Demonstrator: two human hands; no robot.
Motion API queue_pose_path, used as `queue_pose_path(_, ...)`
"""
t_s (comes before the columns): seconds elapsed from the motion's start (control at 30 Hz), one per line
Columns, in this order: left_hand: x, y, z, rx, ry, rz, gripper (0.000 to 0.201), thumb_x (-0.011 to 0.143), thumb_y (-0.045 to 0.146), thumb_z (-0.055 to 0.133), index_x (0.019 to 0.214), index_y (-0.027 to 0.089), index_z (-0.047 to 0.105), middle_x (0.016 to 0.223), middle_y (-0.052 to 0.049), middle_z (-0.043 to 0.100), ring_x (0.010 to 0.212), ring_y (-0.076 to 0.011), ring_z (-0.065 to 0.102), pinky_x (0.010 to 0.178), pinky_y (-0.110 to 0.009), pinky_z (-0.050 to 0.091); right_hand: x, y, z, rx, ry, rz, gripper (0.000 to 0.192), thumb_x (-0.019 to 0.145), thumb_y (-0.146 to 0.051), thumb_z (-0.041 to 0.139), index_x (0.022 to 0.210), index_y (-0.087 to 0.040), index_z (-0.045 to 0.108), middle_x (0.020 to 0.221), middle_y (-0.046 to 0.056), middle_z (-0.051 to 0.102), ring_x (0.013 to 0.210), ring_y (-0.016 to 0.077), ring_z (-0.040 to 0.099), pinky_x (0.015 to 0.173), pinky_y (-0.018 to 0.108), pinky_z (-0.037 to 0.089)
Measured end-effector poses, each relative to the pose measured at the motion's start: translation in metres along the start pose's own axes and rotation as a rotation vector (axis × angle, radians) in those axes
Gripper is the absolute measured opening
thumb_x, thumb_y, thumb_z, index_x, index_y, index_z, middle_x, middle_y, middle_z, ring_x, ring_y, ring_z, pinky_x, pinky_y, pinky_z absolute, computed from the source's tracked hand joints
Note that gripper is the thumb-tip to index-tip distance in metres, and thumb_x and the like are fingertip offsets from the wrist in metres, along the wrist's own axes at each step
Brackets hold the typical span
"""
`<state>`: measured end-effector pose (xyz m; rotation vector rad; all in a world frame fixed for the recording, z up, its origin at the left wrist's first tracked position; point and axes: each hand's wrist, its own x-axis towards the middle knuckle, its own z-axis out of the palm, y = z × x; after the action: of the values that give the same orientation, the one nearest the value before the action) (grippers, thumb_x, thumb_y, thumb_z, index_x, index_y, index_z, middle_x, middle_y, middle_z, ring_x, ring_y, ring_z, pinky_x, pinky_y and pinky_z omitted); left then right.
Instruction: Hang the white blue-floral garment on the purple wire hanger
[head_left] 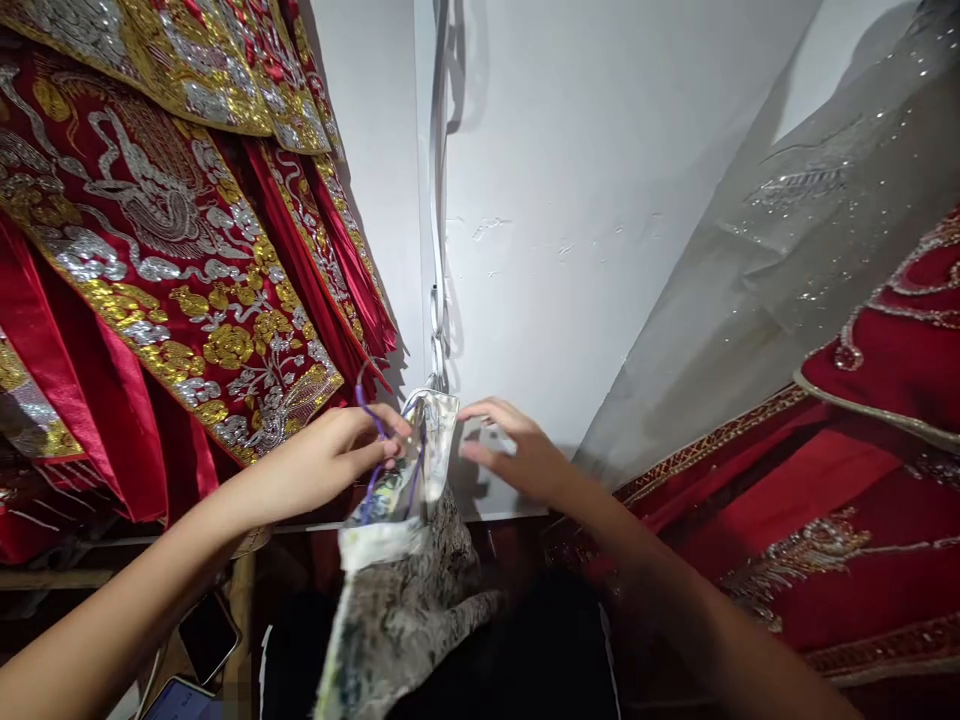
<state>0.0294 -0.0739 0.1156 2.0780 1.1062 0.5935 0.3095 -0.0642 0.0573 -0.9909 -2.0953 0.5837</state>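
A grey patterned garment (pixel 405 600) hangs from a purple hanger (pixel 373 420) in front of a white wall. My left hand (pixel 337 460) grips the purple hanger and the garment's top edge. My right hand (pixel 517 450) is just right of the garment's top, fingers spread and slightly blurred, at or near the fabric; I cannot tell whether it touches. The hanger's hook is partly hidden by my left fingers.
Red robes with gold and silver embroidery (pixel 172 250) hang at the left. A red embroidered garment under a clear cover (pixel 840 330) hangs at the right. A white cord (pixel 439 200) runs down the wall. Two phones (pixel 206 635) lie on a wooden surface at the lower left.
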Motion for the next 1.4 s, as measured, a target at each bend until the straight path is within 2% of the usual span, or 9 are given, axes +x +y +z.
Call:
queue_pose_path(0.13, -0.030, 0.000, -0.049, -0.017, -0.015, -0.022, 0.038, 0.091, 0.037, 0.061, 0.128, 0.030, 0.060, 0.106, -0.007, 0.074, 0.093, -0.0237, 0.072, 0.082, -0.038, 0.061, 0.006, 0.028, -0.011, -0.052, 0.216, 0.014, 0.053, 0.093, -0.044, 0.056, 0.145, -0.032, 0.047, 0.149, 0.007, 0.046, 0.141, 0.0290, 0.038, 0.117, 0.049, 0.032)
queue_pose_path(0.27, -0.032, 0.008, -0.083, -0.099, 0.009, 0.000, 0.041, 0.090, 0.036, 0.062, 0.130, 0.030, 0.056, 0.103, -0.009, 0.075, 0.083, -0.0228, 0.074, 0.071, -0.037, 0.062, 0.007, 0.023, -0.007, 0.086, 0.162, 0.023, 0.050, 0.096, -0.045, 0.050, 0.144, -0.032, 0.048, 0.148, 0.004, 0.049, 0.139, 0.0265, 0.043, 0.116, 0.044, 0.035)
queue_pose_path(0.37, -0.008, 0.008, -0.079, -0.143, 0.182, 0.025, 0.039, 0.086, 0.043, 0.065, 0.120, 0.025, 0.057, 0.085, -0.007, 0.075, 0.069, -0.0210, 0.072, 0.061, -0.033, 0.059, 0.008, 0.023, -0.002, 0.227, 0.110, 0.150, 0.035, 0.095, -0.050, 0.051, 0.111, -0.024, 0.068, 0.106, 0.004, 0.071, 0.101, 0.0243, 0.066, 0.089, 0.036, 0.053)
queue_pose_path(0.47, 0.032, 0.000, -0.067, 0.003, 0.369, 0.067, 0.046, 0.080, 0.048, 0.071, 0.113, 0.018, 0.060, 0.075, -0.005, 0.072, 0.066, -0.0204, 0.070, 0.059, -0.030, 0.055, 0.016, 0.033, -0.006, 0.459, 0.206, 0.294, 0.034, 0.086, -0.055, 0.063, 0.091, -0.021, 0.066, 0.078, 0.002, 0.069, 0.070, 0.0205, 0.066, 0.063, 0.031, 0.052)
queue_pose_path(0.7, 0.124, -0.004, -0.062, 0.376, 0.667, 0.211, 0.034, 0.083, 0.046, 0.067, 0.088, 0.012, 0.073, 0.074, -0.006, 0.071, 0.068, -0.0177, 0.063, 0.064, -0.027, 0.046, 0.056, 0.043, -0.055, 0.641, 0.476, 0.298, 0.043, 0.070, -0.057, 0.076, 0.090, -0.020, 0.067, 0.088, 0.008, 0.074, 0.083, 0.0261, 0.071, 0.072, 0.035, 0.056)
queue_pose_path(0.93, 0.116, -0.007, -0.018, 0.350, 0.496, 0.400, 0.040, 0.090, 0.029, 0.060, 0.129, 0.018, 0.058, 0.104, -0.008, 0.071, 0.091, -0.0200, 0.067, 0.083, -0.033, 0.053, 0.005, 0.072, -0.060, 0.611, 0.780, 0.327, 0.042, 0.074, -0.060, 0.075, 0.089, -0.023, 0.062, 0.075, 0.002, 0.066, 0.067, 0.0198, 0.065, 0.057, 0.029, 0.052)
queue_pose_path(1.13, 0.077, -0.063, 0.044, 0.334, 0.860, 0.367, 0.070, 0.079, 0.022, 0.071, 0.143, 0.020, 0.041, 0.141, -0.016, 0.048, 0.133, -0.0313, 0.044, 0.112, -0.051, 0.038, -0.012, 0.090, -0.033, 0.678, 0.918, 0.366, 0.042, 0.075, -0.056, 0.076, 0.088, -0.020, 0.061, 0.068, -0.002, 0.059, 0.063, 0.0155, 0.060, 0.056, 0.024, 0.049)
queue_pose_path(1.27, 0.069, -0.098, 0.072, 0.036, 1.077, 0.276, 0.054, 0.081, 0.012, 0.062, 0.133, 0.019, 0.051, 0.128, -0.013, 0.057, 0.116, -0.0241, 0.058, 0.103, -0.041, 0.047, -0.007, 0.107, -0.016, 0.629, 1.053, 0.388, 0.047, 0.080, -0.059, 0.068, 0.099, -0.016, 0.063, 0.085, 0.004, 0.064, 0.082, 0.0204, 0.065, 0.073, 0.031, 0.053)
queue_pose_path(1.4, 0.069, -0.105, 0.089, -0.227, 1.200, 0.232, 0.021, 0.084, 0.016, 0.063, 0.105, 0.018, 0.064, 0.100, -0.005, 0.067, 0.094, -0.0178, 0.065, 0.088, -0.032, 0.053, -0.022, 0.111, 0.032, 0.188, 1.410, 0.377, 0.058, 0.081, -0.051, 0.068, 0.125, -0.018, 0.052, 0.123, 0.011, 0.057, 0.111, 0.0231, 0.057, 0.095, 0.037, 0.047)
